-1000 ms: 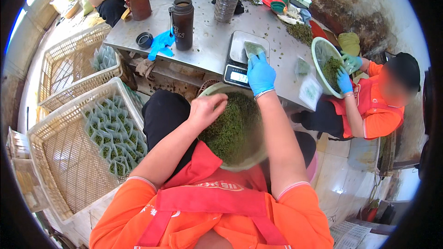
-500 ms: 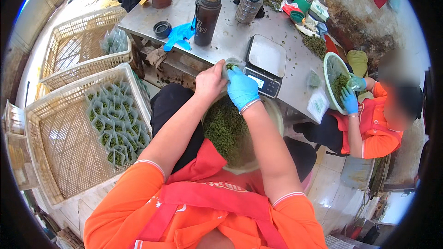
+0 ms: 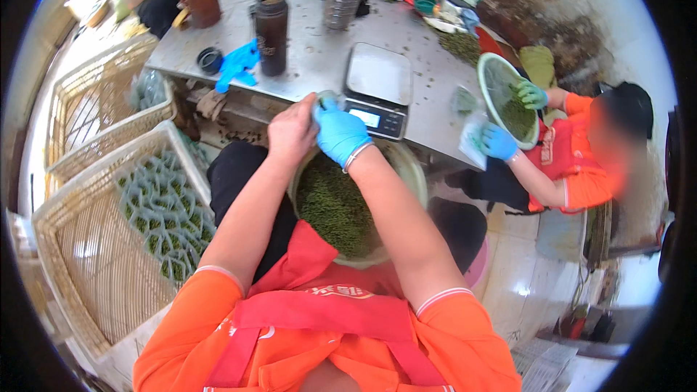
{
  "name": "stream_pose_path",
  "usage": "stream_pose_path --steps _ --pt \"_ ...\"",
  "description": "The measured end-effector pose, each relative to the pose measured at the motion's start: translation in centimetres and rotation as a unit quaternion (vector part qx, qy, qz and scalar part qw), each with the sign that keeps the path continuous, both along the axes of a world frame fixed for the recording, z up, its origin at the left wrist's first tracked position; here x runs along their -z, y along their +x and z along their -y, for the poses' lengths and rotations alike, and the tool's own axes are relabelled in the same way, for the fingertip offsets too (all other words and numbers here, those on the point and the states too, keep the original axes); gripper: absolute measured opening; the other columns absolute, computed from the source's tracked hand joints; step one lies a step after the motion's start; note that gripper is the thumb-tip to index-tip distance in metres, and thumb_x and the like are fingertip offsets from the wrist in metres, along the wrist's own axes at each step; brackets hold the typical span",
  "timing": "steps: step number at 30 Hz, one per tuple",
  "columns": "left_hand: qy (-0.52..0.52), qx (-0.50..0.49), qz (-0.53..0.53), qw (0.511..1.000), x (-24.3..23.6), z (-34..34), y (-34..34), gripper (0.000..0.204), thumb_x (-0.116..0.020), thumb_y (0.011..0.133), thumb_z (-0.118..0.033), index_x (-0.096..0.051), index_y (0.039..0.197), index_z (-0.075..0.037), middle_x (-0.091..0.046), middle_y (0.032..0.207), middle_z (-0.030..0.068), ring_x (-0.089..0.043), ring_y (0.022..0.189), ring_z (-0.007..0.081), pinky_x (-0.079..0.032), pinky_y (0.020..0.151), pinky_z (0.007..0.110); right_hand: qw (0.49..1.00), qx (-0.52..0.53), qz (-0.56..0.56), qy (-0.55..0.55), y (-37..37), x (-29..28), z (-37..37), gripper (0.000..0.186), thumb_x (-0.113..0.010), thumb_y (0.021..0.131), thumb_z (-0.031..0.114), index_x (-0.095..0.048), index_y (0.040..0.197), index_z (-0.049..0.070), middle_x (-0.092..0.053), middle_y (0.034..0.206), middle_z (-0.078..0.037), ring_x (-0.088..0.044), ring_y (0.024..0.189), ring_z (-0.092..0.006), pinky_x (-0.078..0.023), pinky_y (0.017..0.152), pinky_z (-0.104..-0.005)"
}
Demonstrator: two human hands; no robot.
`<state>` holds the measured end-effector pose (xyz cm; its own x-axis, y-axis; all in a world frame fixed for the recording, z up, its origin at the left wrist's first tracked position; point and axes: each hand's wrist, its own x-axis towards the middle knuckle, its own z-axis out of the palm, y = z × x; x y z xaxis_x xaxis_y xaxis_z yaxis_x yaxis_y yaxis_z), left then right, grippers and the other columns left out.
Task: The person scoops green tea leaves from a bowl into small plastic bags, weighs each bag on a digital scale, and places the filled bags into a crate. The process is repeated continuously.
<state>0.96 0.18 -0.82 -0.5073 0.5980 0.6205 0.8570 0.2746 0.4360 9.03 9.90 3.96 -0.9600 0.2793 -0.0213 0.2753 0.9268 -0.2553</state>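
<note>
The plastic bag [image 3: 327,97] has left the digital scale [image 3: 377,76]; mostly hidden, it is gripped between bare left hand [image 3: 292,131] and blue-gloved right hand [image 3: 343,133], forearms [image 3: 251,205] converging.

Dk btl [image 3: 271,35] nr blu glove [image 3: 237,65] (crumpled)

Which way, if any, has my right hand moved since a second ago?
Yes: judged against the scale, your right hand has moved left and toward you.
</note>
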Motion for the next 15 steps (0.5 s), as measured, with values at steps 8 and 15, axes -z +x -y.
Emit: stream_pose_path --steps 8,15 --pt "0.033 -0.067 0.255 0.964 0.8 -0.6 -0.1 0.046 -0.063 0.080 -0.037 -0.053 0.118 -0.013 -0.065 0.095 0.0163 -0.064 0.085 0.0308 -0.048 0.076 0.037 0.734 0.199 -0.374 -0.531 10.0 -2.2 -6.1 0.044 -0.049 0.088 0.007 -0.040 0.131 0.003 -0.063 0.089 -0.012 -0.062 0.068 -0.0153 -0.051 0.060 -0.0259" --pt "0.014 -0.068 0.393 0.917 -0.4 -0.1 -0.1 0.064 -0.072 0.070 -0.046 -0.052 0.120 -0.011 -0.065 0.099 0.0126 -0.064 0.077 0.0203 -0.048 0.073 0.032 0.665 0.440 -0.404 -0.448 13.6 3.3 -22.8 0.052 -0.050 0.088 0.019 -0.029 0.135 0.021 -0.055 0.098 -0.006 -0.059 0.057 -0.0184 -0.047 0.044 -0.0262"
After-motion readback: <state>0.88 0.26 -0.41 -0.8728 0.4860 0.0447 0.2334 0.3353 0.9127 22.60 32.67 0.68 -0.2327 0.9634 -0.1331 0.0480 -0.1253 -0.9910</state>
